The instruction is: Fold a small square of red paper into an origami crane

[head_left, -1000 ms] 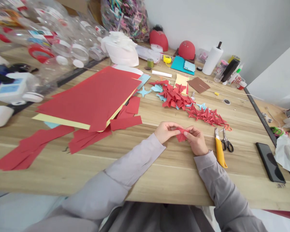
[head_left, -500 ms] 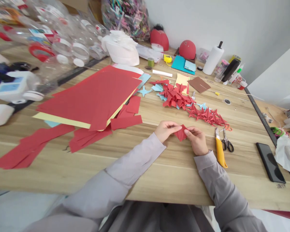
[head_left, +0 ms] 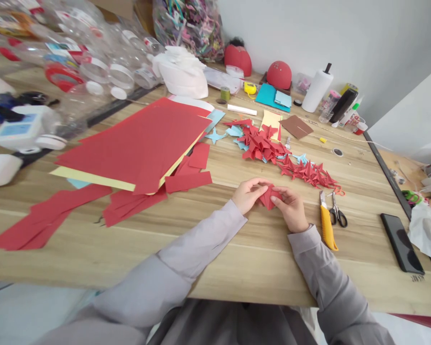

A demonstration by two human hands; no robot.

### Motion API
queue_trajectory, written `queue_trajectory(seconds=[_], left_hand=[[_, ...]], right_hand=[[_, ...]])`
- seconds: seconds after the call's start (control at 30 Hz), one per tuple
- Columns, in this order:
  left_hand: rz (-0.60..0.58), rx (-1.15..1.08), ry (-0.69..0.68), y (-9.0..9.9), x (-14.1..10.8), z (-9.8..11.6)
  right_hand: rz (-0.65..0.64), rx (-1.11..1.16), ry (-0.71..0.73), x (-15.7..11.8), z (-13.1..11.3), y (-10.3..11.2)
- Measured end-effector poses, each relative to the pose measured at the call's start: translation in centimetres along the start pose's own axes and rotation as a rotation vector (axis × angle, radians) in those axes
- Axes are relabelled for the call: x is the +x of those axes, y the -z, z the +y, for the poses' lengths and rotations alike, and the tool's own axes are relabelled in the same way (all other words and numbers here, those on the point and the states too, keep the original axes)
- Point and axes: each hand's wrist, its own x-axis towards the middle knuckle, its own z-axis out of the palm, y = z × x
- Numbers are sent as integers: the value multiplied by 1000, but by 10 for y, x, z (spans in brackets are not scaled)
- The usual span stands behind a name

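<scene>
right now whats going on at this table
A person at a wooden table is holding a small folded piece of red paper between their left hand and right hand. Just beyond the hands lies a row of folded red paper shapes. To the right are a yellow utility knife and scissors; to the left is a stack of red paper sheets.

Upper left, clear plastic bottles [head_left: 109, 72]; centre left, stacked red paper sheets [head_left: 129, 148]; lower right, yellow utility knife [head_left: 326, 227], scissors [head_left: 337, 215] and black smartphone [head_left: 402, 243]
</scene>
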Motion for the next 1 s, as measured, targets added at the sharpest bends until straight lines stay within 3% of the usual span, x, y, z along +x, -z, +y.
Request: queue_trajectory(seconds=[0.13, 0.43, 0.67, 1.0], left_hand=[[-6, 127, -152, 1, 0, -1], [-14, 406, -357, 4, 2, -7], [-61, 280, -137, 0, 1, -12], [-72, 294, -80, -2, -2, -9]], right_hand=[[60, 40, -29, 2, 3, 3], [115, -54, 19, 3, 5, 5], [121, -164, 74, 3, 8, 5], [110, -227, 171, 1, 3, 4]])
